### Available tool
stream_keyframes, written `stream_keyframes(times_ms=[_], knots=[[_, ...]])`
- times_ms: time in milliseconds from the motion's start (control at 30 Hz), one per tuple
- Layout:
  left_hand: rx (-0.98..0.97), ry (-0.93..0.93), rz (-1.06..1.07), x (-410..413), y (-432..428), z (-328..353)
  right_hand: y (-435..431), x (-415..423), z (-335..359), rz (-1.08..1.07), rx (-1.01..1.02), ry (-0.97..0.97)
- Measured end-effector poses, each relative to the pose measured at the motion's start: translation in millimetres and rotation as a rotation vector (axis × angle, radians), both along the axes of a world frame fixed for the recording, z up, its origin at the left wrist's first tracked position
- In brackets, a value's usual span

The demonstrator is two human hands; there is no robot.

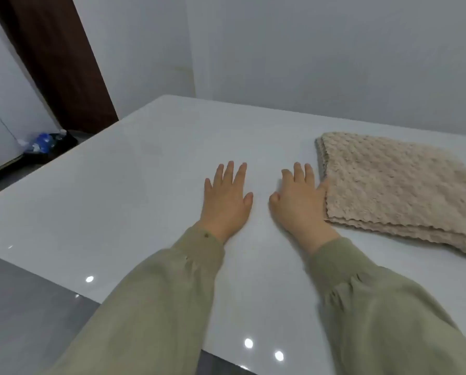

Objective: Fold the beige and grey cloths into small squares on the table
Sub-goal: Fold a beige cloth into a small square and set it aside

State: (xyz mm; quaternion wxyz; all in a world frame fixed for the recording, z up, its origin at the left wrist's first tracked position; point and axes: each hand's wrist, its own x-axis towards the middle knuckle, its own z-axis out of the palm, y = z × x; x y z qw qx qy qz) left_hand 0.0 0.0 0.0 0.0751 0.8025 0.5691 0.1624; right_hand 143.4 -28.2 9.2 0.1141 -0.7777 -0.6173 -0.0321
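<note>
A beige textured cloth (397, 190) lies folded in layers on the right side of the white table (134, 190). My left hand (226, 198) rests flat on the bare tabletop with fingers spread, holding nothing. My right hand (300, 201) also lies flat on the table, its outer edge touching the left edge of the beige cloth. Both arms wear olive-green sleeves. No grey cloth is in view.
The table's far edge meets a pale wall. Its left and near edges drop to a grey floor. On the floor at far left sits a dark bag (50, 144) with blue-and-white items, beside a brown door frame (56, 58).
</note>
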Motion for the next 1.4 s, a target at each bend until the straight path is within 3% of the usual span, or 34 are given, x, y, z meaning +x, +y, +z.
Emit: stream_keyframes(times_ms=[167,300,467,633,733,900,1033,1400], knots=[[-0.060,0.089,-0.063,-0.5,-5.0,-1.7,-13.8,9.8,2.1,0.030,0.043,-0.112],[-0.050,0.128,-0.060,1.8,-14.7,0.7,-25.5,27.1,9.3,-0.079,0.103,-0.164],[-0.060,0.088,-0.054,2.7,-30.0,6.5,-30.1,59.0,3.0,-0.255,-0.045,-0.066],[-0.034,-0.011,-0.122,2.6,-36.3,10.5,-22.1,76.1,4.6,-0.109,-0.061,-0.069],[-0.029,0.012,-0.146,5.9,-35.8,10.1,-17.8,98.6,5.0,-0.056,-0.004,-0.084],[0.019,0.064,-0.097,14.3,-32.0,11.7,-13.3,107.1,1.3,-0.316,0.085,-0.060],[0.040,0.057,-0.072,19.7,-26.1,9.1,-18.6,107.7,2.0,-0.315,0.324,0.002],[0.014,-0.055,-0.093,12.1,-25.6,7.2,-21.3,114.5,4.9,-0.385,0.376,-0.053]])
